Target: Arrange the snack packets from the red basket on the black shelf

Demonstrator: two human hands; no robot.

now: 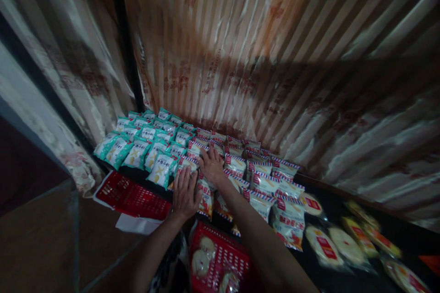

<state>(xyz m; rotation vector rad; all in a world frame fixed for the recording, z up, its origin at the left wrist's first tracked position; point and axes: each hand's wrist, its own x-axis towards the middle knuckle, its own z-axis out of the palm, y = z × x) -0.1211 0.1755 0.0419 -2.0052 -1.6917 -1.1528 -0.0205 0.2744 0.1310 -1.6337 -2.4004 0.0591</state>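
Note:
My left hand [186,193] lies with fingers stretched over a white snack bag [187,163] with red print and a striped edge, at the front left of its group. Farther back, my right hand [211,165] rests with fingers spread on more of these bags; its forearm crosses over several others. Both hands look open, pressing on the bags from above, though what lies under the palms is hidden. Directly left of my left hand stands a teal and white snack bag [162,169], one of several in rows.
A red basket [237,249] holding round wrapped pastries sits below the shelf edge. Left of it is a red mesh item [134,196]. Wrapped flat breads [325,246] lie on the dark shelf at right. A patterned curtain [213,55] hangs behind, with a dark post [125,36].

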